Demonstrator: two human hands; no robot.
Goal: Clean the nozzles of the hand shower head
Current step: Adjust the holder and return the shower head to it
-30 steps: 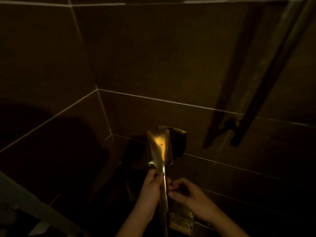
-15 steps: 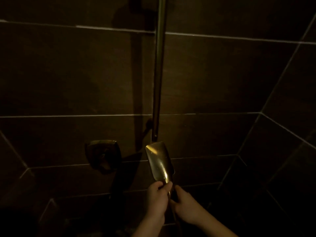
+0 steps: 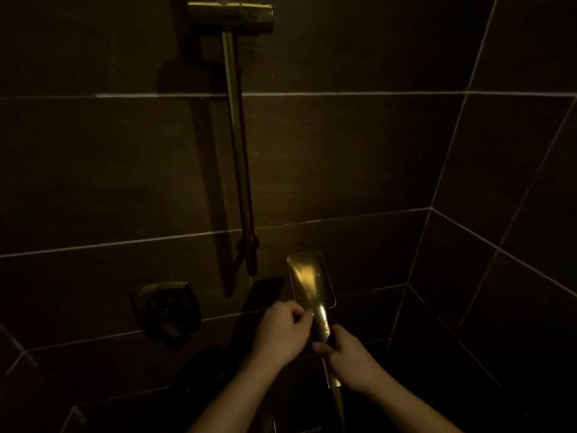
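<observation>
So I'm counting one gold hand shower head (image 3: 310,281) showing here, with two hands on its handle: left hand (image 3: 282,334) and right hand (image 3: 351,357). One vertical rail (image 3: 239,151) is hanging on the wall, one bracket (image 3: 230,18) topping it, and one square valve plate (image 3: 165,310) is sitting lower left.
</observation>
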